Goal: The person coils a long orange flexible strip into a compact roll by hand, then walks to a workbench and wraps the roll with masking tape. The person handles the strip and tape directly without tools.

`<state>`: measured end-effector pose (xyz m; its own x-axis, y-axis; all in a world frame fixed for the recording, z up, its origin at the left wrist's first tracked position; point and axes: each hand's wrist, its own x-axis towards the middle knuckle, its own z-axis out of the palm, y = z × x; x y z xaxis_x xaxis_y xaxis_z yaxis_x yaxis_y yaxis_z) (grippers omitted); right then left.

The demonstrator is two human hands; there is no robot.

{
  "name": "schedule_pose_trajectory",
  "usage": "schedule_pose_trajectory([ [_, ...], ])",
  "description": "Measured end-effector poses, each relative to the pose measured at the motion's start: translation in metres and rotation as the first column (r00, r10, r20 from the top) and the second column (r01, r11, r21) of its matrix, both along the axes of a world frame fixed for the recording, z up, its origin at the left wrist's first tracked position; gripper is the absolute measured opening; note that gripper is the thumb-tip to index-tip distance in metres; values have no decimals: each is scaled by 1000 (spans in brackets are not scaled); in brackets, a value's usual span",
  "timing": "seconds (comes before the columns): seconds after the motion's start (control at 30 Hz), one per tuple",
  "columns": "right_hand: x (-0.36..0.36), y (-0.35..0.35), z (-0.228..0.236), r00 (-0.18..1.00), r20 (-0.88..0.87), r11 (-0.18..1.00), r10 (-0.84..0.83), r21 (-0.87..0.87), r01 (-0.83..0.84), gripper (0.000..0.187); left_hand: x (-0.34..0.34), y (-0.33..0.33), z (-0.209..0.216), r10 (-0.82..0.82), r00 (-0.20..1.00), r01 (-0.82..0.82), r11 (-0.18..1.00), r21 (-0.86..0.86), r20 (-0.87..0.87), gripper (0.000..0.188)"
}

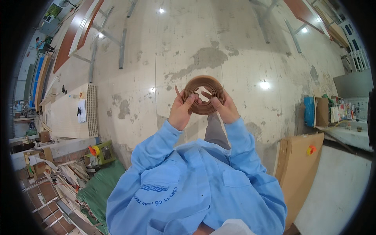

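A coiled roll of brown edge-banding strip (203,80) is held out in front of my chest, above the floor. My left hand (181,111) grips its left side, thumb over the wound layers and fingers reaching into the hollow centre. On the right side my right hand (226,109) clasps the roll the same way, with its thumb at the inner edge. A loose end of the strip (177,91) sticks up beside my left hand. Fingertips show through the hole in the middle of the coil.
Metal stands carry reddish-brown boards (74,37) at the far left and far right (303,13). A pale panel stack (70,113) lies left. Near left are a green cover (105,182) and wood scraps. Brown cardboard (301,164) and a cluttered bench (348,131) stand right. The floor (172,47) is patchy.
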<state>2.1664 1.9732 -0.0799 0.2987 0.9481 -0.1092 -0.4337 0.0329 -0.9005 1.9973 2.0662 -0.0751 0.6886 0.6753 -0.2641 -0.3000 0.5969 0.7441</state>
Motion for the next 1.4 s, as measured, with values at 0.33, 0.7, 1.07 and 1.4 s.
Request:
schedule_pose_trajectory([
  [0.33,210,246,16,964,13,964,266,-3,-266,39,168,222,26,-78,983,90,993,70,-164,36],
  [0.7,309,583,13,861,374,927,344,-281,-249,39,272,545,-3,-7,997,8,1000,19,-77,36],
  [1.07,434,858,-18,949,314,965,22,-255,62,48,433,860,0,-145,982,153,987,58,-120,44],
  [1.4,552,1166,3,962,203,958,185,-254,-131,47,562,1124,16,239,902,-284,956,-77,-361,44],
])
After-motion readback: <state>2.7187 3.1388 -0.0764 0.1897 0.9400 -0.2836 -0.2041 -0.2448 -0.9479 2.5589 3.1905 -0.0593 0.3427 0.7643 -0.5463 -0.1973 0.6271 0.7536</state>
